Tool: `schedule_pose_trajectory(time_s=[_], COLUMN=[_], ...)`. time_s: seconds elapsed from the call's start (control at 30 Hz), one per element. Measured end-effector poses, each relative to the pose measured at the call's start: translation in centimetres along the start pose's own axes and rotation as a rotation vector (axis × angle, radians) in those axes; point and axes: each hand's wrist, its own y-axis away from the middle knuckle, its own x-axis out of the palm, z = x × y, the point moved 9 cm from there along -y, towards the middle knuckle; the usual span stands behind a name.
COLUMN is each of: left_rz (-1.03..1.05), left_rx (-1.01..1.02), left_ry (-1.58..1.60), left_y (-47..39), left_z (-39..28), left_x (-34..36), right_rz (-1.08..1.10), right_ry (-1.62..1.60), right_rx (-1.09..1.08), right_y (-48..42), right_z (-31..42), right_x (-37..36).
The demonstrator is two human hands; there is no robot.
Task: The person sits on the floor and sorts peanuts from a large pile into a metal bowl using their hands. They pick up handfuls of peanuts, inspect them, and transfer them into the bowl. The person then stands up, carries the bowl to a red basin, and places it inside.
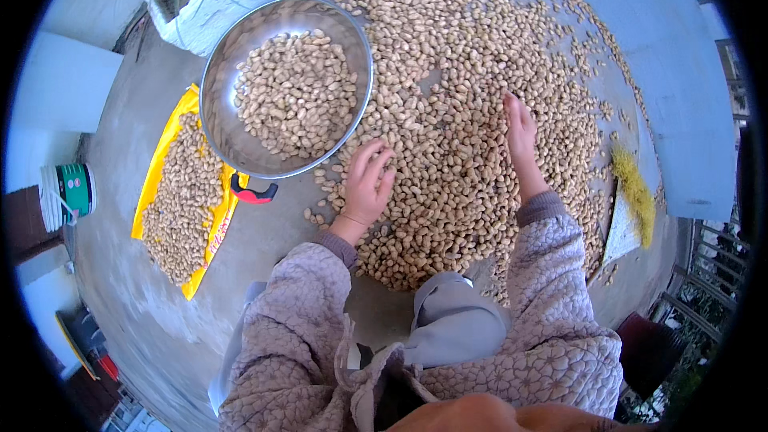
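Unshelled peanuts lie in a wide heap on the concrete floor before me. My left hand is at the heap's left side, palm turned inward, its fingers slightly bent and apart. Nothing shows in its grasp. On the right, my right hand stands edge-on among the peanuts, fingers stretched forward; its palm side is partly hidden. A steel wok-shaped pan with red and black handles sits just beyond my left hand. A layer of peanuts covers its bottom.
Left of the pan, a yellow plastic sack lies flat under more peanuts. A white and green bucket stands by the left wall. At right are a yellow-bristled broom and a pale blue panel. A white planter borders the pan.
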Motion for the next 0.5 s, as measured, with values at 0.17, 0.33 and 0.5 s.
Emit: schedule_pose_trajectory(time_s=[0.17, 0.33, 0.5], left_rz=[-0.09, -0.195, -0.086], left_rx=[-0.3, -0.461, -0.457], left_ry=[-0.155, -0.155, -0.022], left_y=[2.5, 2.0, -0.4], left_z=[6.6, 8.5, 5.5], left_x=[2.0, 4.2, 6.6], right_rz=[-0.209, -0.103, 0.097], right_ry=[0.628, 0.542, 0.31], right_rx=[-0.086, -0.025, -0.178], right_y=[2.9, 4.8, 6.0], right_z=[-7.4, -5.9, -3.5], right_x=[-9.0, -0.4, 7.6])
